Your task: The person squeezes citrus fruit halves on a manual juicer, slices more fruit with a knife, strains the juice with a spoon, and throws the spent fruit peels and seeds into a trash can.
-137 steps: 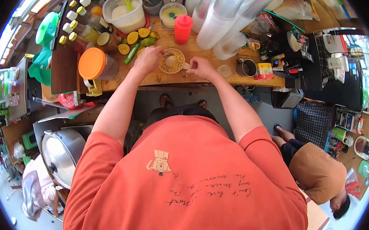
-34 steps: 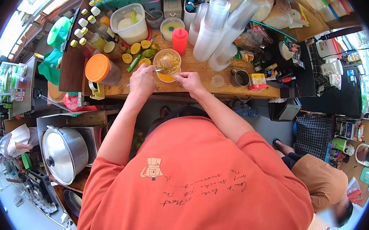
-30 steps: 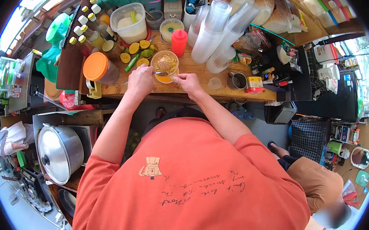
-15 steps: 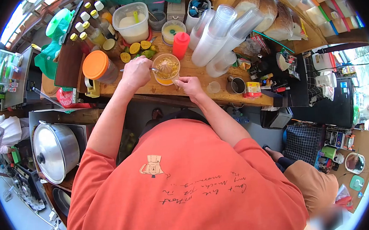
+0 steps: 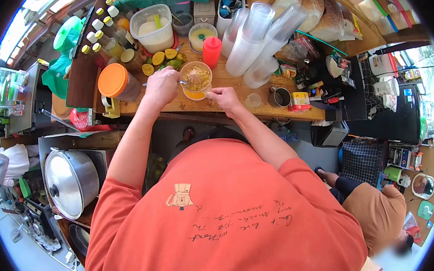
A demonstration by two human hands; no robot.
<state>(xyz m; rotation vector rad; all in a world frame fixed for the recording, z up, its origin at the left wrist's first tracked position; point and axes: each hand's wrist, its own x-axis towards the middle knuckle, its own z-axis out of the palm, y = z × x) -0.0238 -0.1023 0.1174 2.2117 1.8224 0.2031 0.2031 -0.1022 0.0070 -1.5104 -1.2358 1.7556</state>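
Observation:
A citrus juicer (image 5: pixel 197 74), with a ribbed cone and pulp around it, sits on the counter over a container of orange-yellow juice (image 5: pixel 194 95). My left hand (image 5: pixel 162 86) is closed around a metal spoon (image 5: pixel 183 82); its tip lies in the pulp at the juicer's left side, and its handle shows left of my fist. With thumb and fingers, my right hand (image 5: pixel 225 99) pinches the juicer's handle at its lower right. Several squeezed citrus halves (image 5: pixel 158 58) lie just beyond my left hand. A red squeeze bottle (image 5: pixel 212 52) stands behind the juicer.
Stacked plastic cups (image 5: pixel 251 42), a metal cup (image 5: pixel 279 97) and a small yellow-red box (image 5: pixel 300 101) stand to the right. At left are an orange-lidded jar (image 5: pixel 117 82) and bottles (image 5: pixel 112 42). A large pot (image 5: pixel 72 183) is lower left. Another person (image 5: pixel 375 210) is behind on the right.
The view has shifted slightly. Both hands keep their holds on the spoon and the juicer, with only slight movement visible.

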